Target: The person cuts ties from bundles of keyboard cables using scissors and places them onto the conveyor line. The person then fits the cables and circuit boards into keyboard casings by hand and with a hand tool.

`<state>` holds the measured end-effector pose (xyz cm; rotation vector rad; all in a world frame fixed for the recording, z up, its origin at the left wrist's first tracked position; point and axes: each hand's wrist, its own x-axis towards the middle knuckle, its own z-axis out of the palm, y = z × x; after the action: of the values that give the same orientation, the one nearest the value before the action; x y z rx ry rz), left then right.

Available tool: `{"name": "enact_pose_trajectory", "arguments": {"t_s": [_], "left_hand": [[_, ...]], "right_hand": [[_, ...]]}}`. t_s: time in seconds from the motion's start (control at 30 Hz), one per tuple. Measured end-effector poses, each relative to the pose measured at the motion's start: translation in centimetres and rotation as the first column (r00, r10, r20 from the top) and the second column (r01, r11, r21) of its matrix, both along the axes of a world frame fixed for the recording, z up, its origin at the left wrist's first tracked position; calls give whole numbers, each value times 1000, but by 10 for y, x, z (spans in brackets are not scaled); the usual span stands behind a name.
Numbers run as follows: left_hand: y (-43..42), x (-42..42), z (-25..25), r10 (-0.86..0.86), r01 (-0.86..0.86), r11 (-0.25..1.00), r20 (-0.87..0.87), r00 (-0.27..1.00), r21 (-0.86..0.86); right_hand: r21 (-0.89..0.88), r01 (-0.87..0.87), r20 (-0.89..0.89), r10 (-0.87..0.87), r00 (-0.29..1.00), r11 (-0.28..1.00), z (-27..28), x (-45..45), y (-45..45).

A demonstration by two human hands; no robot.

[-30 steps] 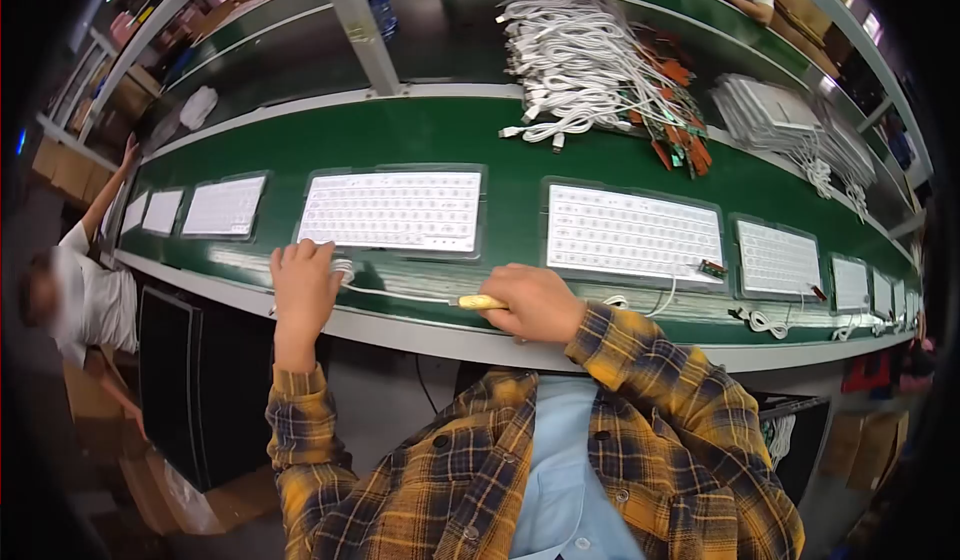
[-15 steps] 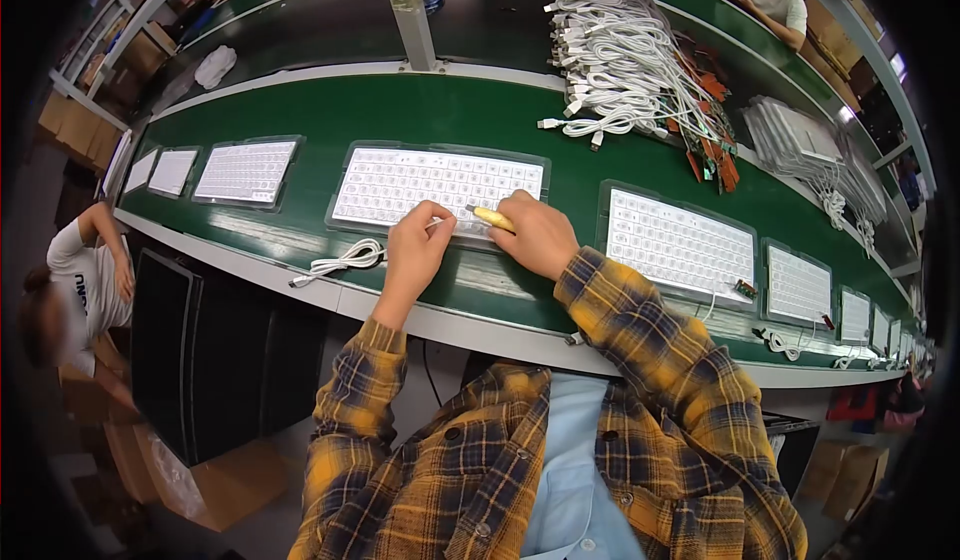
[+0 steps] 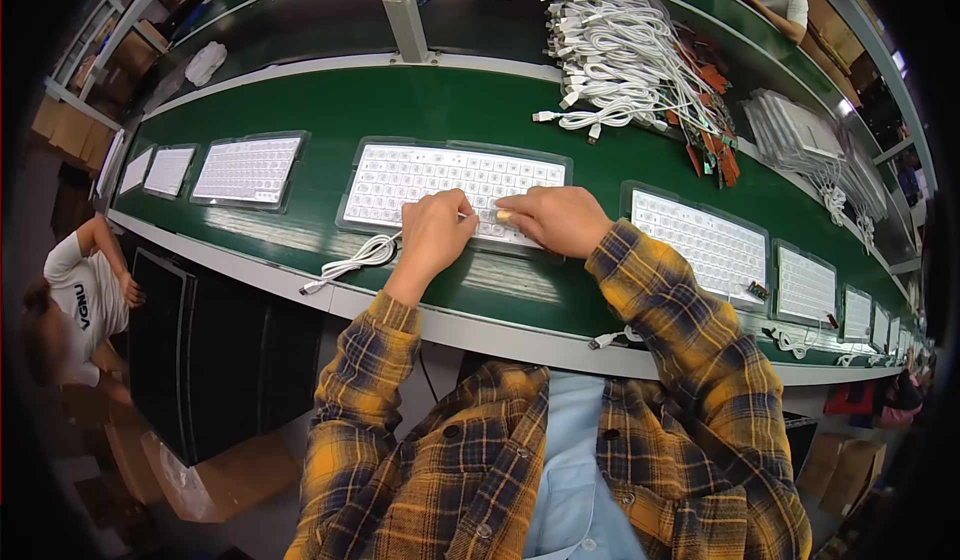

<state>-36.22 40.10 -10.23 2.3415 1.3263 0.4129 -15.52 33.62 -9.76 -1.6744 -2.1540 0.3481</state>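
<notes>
In the head view a white keyboard panel [image 3: 425, 165] without keycaps lies in a clear plastic tray on the green conveyor belt [image 3: 330, 110] in front of me. My left hand [image 3: 435, 235] rests on its lower edge, thumb and forefinger pinched together; what they pinch is hidden. My right hand [image 3: 560, 222] is closed around a small yellow-handled tool [image 3: 504, 217], mostly covered by the fingers, with its working end out of sight. Both hands' fingertips are close together over the panel. Just left of my left hand, a coiled white USB cable [image 3: 365, 255] lies by the tray.
More keyboard panels line the belt, one at right [image 3: 700, 245] and one at left [image 3: 248, 170]. A heap of white cables [image 3: 610, 55] lies beyond. Stacked panels [image 3: 795, 135] stand far right. A metal post [image 3: 400, 10] rises behind. One person is at left, another at upper right.
The keyboard panel and those on its right have shifted rightward in view. Both hands moved right with it, and the yellow tool, plainly visible before, is now mostly hidden by my right fingers.
</notes>
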Motion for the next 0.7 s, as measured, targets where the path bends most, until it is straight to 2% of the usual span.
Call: {"name": "enact_pose_trajectory", "arguments": {"t_s": [0.1, 0.27, 0.47, 0.63, 0.7], "left_hand": [[1, 5, -5, -23, 23, 999, -2, 1000, -45], [-8, 12, -10, -11, 16, 998, 80, 997, -58], [-19, 23, -15, -18, 22, 999, 103, 995, -39], [-28, 32, -19, -49, 46, 998, 81, 996, 37], [-40, 33, -21, -98, 83, 988, 118, 988, 127]], "right_hand": [[-127, -91, 236, 120, 964, 988, 7, 3, 0], [-175, -105, 368, 164, 915, 979, 11, 8, -3], [-52, -94, 249, 104, 963, 994, 3, 15, -13], [-79, -67, 367, 92, 926, 995, 8, 11, -20], [-36, -67, 442, 76, 894, 997, 7, 8, -23]]}}
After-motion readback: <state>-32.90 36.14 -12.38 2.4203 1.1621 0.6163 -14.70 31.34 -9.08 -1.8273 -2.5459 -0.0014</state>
